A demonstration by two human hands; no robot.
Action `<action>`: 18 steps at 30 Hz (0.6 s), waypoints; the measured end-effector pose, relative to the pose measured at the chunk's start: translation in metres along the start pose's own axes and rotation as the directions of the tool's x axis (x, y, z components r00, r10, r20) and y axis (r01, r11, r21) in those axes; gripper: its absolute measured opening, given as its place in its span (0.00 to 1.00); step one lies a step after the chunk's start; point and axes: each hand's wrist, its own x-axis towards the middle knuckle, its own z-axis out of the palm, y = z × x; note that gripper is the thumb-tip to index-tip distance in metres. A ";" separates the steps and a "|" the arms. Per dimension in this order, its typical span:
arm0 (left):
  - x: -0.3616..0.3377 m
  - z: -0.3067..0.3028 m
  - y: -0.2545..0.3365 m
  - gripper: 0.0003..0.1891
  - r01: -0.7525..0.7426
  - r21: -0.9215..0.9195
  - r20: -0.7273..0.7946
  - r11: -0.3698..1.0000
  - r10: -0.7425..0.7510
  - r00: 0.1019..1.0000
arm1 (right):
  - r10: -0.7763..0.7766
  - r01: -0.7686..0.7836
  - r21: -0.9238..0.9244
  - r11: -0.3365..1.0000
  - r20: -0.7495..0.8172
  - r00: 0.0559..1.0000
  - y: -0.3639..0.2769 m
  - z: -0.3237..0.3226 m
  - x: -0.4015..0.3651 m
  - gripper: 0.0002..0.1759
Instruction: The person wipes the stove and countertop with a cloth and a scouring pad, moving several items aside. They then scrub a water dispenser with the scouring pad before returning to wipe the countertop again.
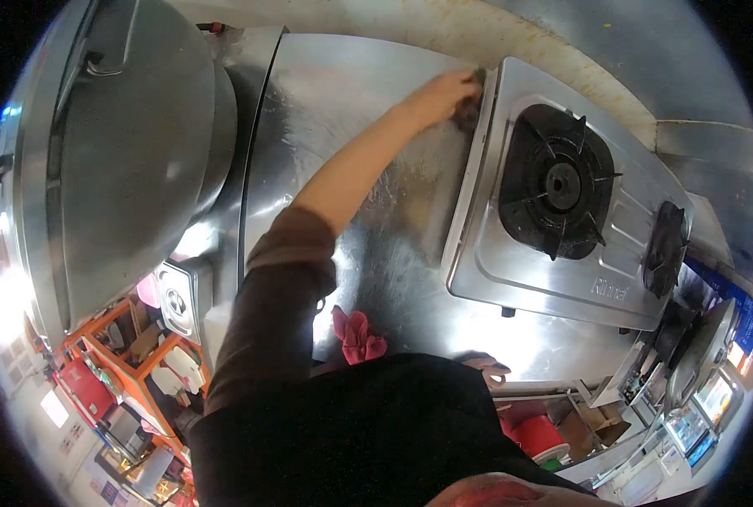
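My left hand reaches far across the steel counter, beside the left edge of the gas stove. Its fingers are closed around a dark scouring pad, blurred and mostly covered by the hand. Wet streaks and brownish stains mark the counter under my arm. Close to my body, my right hand rests at the counter's front edge with its visible fingers stretched out; the rest is hidden by my dark clothing. A crumpled red cloth lies on the counter near my body.
The stove has a large black burner and a second burner farther right. A big round metal lid stands at the left. Pan lids hang at the right; a red container sits below the counter. A stained wall runs behind.
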 end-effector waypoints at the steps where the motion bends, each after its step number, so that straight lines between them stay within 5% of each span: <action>1: -0.024 -0.001 0.027 0.17 0.019 -0.036 0.044 0.999 -0.018 0.999 | 0.002 -0.002 -0.004 1.000 0.008 1.000 -0.001 -0.002 0.000 0.35; 6: -0.108 0.010 0.089 0.13 -0.043 -0.163 0.251 0.986 0.084 0.964 | 0.027 -0.028 0.014 1.000 0.028 0.999 -0.004 -0.004 0.004 0.34; 8: -0.100 0.022 0.074 0.12 -0.203 0.018 0.067 0.979 0.202 0.977 | 0.029 -0.030 0.017 0.999 0.034 0.999 -0.002 -0.005 0.004 0.34; 10: -0.058 0.008 0.062 0.09 0.199 -0.256 -0.032 0.946 -0.214 0.976 | 0.030 -0.030 0.003 1.000 0.037 0.999 0.001 -0.004 0.004 0.34; 13: -0.044 0.007 0.042 0.08 0.104 -0.042 -0.166 0.994 -0.110 0.980 | 0.023 -0.022 -0.038 0.999 0.031 0.999 0.000 0.002 0.004 0.34; 15: -0.085 0.030 0.070 0.11 0.162 -0.157 0.043 0.974 -0.157 0.987 | 0.010 -0.009 -0.063 0.998 0.019 1.000 0.003 0.006 0.004 0.34; 16: -0.114 0.022 0.114 0.10 0.528 -0.485 0.288 0.697 -0.443 0.849 | 0.021 -0.019 -0.072 0.997 0.020 1.000 0.001 0.007 0.003 0.34; 17: -0.145 0.016 0.147 0.09 0.260 -0.048 0.348 0.965 -0.228 0.909 | 0.039 -0.036 -0.077 0.996 0.028 0.999 -0.001 0.007 0.003 0.34; 18: -0.186 0.030 0.172 0.11 0.418 -0.143 0.440 0.897 -0.321 0.839 | 0.061 -0.058 -0.080 0.995 0.038 0.997 -0.003 0.007 0.005 0.34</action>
